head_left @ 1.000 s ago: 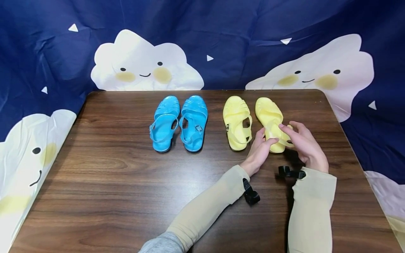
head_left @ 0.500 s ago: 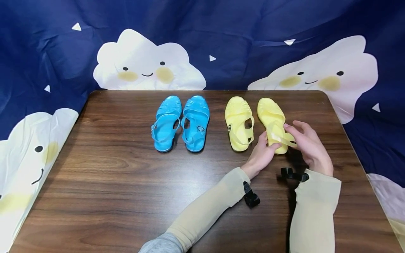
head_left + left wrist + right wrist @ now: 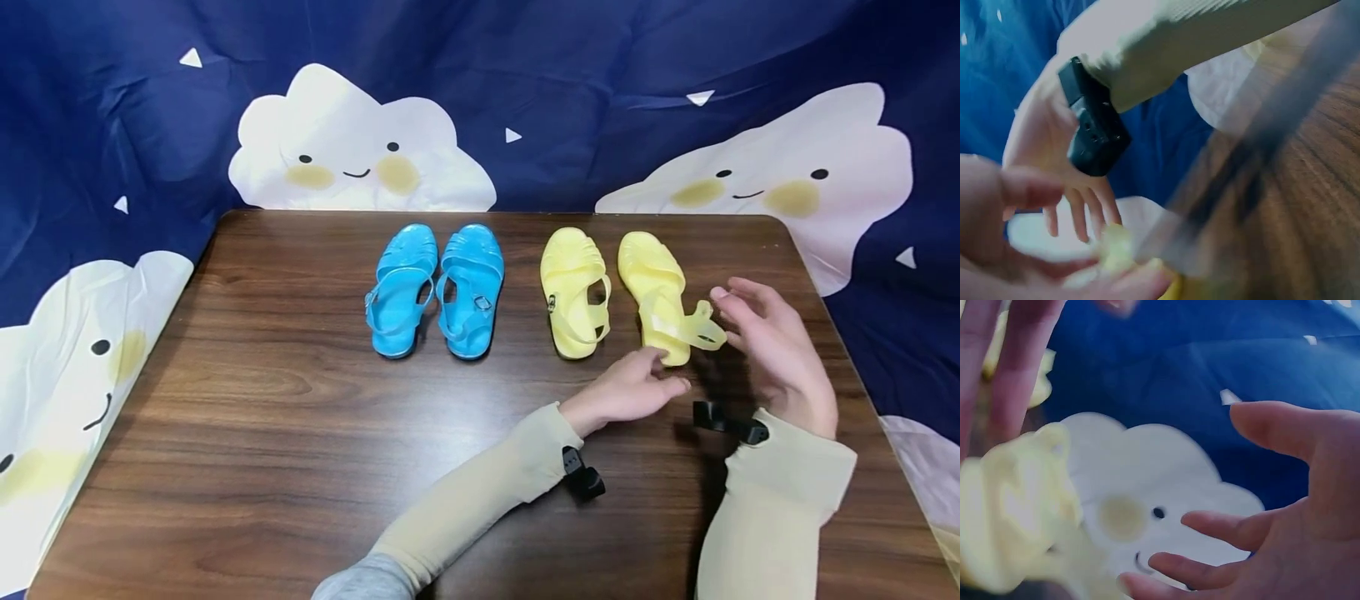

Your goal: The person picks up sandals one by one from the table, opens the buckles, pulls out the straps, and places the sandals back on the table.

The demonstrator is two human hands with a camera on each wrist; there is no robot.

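The rightmost yellow sandal (image 3: 651, 271) lies on the table, toe pointing to the back. Its loose ankle strap (image 3: 705, 327) juts out to the right, off the heel. My left hand (image 3: 628, 390) is at the heel's front-left edge, fingers relaxed and thumb apart; whether a fingertip touches the sandal is unclear. My right hand (image 3: 783, 354) hovers just right of the strap, fingers spread and gripping nothing. In the right wrist view, the blurred sandal (image 3: 1022, 506) sits left of the right hand (image 3: 1272, 531).
Left of it stands another yellow sandal (image 3: 573, 292) with its strap buckled. Further left are two blue sandals (image 3: 405, 292), side by side, straps fastened. The brown wooden table (image 3: 300, 417) ends at a blue cloud-print cloth (image 3: 547, 83). Black cameras (image 3: 581, 475) hang from both wrists.
My right hand has let go of the strap and moved right. My left hand has loosened and drawn back toward the heel. The strap now sticks out freely.
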